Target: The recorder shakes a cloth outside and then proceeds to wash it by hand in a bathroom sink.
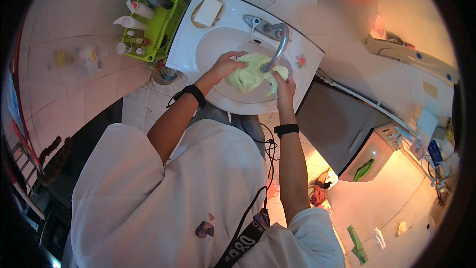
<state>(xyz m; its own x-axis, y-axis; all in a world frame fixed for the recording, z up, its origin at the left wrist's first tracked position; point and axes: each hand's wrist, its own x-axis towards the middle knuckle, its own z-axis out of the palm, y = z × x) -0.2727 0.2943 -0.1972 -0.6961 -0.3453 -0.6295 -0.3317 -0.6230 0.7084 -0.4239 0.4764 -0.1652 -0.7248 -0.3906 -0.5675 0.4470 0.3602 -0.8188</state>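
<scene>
A pale yellow-green cloth [246, 74] is spread between my two hands over the bowl of a white washbasin [232, 101]. My left hand [227, 67] grips its left side with the thumb on top. On the other side, my right hand [285, 88] pinches an edge of the same cloth. The curved metal spout of the faucet [283, 44] comes down over the cloth, its tip in front of the fabric between my hands. Whether water is running cannot be made out. A faucet lever [255, 23] with a blue mark sits on the faucet base.
A white bar [208, 12], probably soap, lies in an oval dish at the basin's back left corner. Left of the basin, a green plastic rack [172, 15] holds several bottles. A grey-topped appliance [333, 119] stands to the right. Black cables [270, 149] hang beside me.
</scene>
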